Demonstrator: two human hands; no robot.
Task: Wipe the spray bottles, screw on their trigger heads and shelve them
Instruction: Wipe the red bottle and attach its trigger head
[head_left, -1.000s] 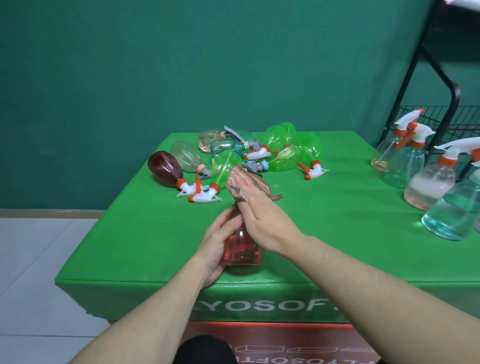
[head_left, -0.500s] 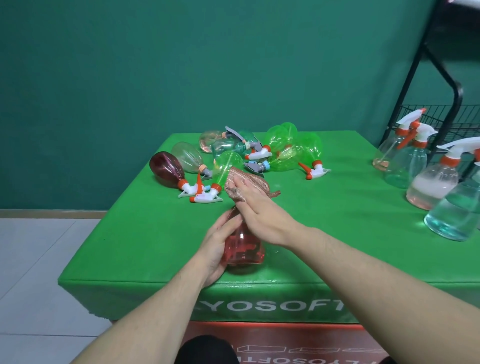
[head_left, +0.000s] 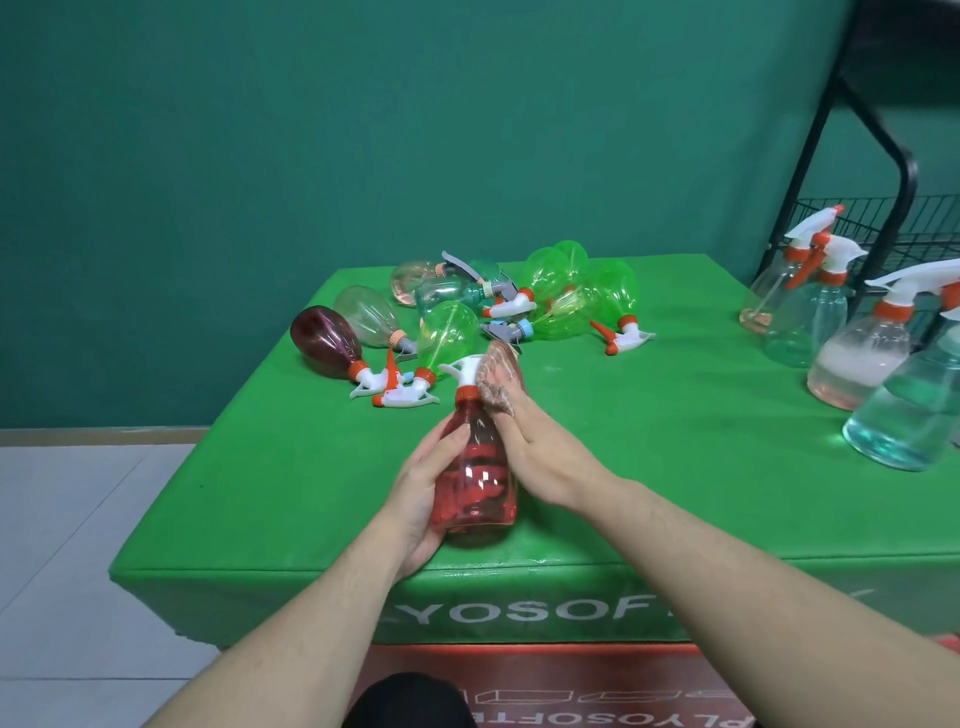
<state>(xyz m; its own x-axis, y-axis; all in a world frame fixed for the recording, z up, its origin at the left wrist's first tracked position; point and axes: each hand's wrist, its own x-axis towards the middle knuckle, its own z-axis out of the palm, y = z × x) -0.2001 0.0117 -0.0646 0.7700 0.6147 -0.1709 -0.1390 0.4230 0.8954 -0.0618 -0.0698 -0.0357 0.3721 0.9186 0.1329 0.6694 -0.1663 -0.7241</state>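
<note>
Since prev. frame the cloth (head_left: 500, 382) has slid to the right off the white trigger head (head_left: 464, 370), now exposed. Red bottle (head_left: 475, 470), frame centre, near front edge of green table (head_left: 675, 467): L hand (head_left: 428, 488) fingers wrapped round body; R hand (head_left: 537, 452) presses the cloth w/ straight fingers. Probably light, smooth, slippery plastic; best gripped at mid-body. Unwiped bottles (head_left: 457, 317) lie behind.

My left hand (head_left: 423, 493) curls around at seven o'clock; my right hand (head_left: 540, 447) presses flat-fingered (palm inward) toward eleven o'clock, forearms converging.
</note>
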